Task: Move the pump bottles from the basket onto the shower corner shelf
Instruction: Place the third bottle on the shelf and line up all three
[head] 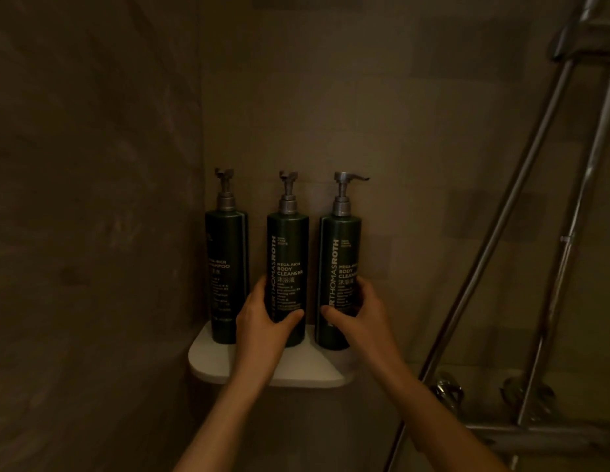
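- Shower walls point(416, 131): large matt stone-look tiles meeting in a corner; dim light, low contrast.
- Chrome riser rail point(501, 233): polished tubes slanting up the right side, taps below it.
- Corner shelf point(208, 362): white, smooth, rounded front edge, wedged into the wall corner. Basket not in view.
- 3 pump bottles stand upright on the shelf, long axes vertical, dark green glossy cylinders with grey pump heads. Shampoo bottle point(227, 277) at the left edge, untouched.
- Middle bottle point(288, 267): near the shelf's back corner. Left hand point(262, 321) wraps its lower half, thumb across the front label.
- Right bottle point(339, 260): at the right edge, nozzle pointing right. Right hand point(361, 308) curls round its lower body, thumb in front.
- Judgement: each hand already sits on its own bottle; remaining move looks like letting go or a small nudge, with little spare shelf at the right edge.
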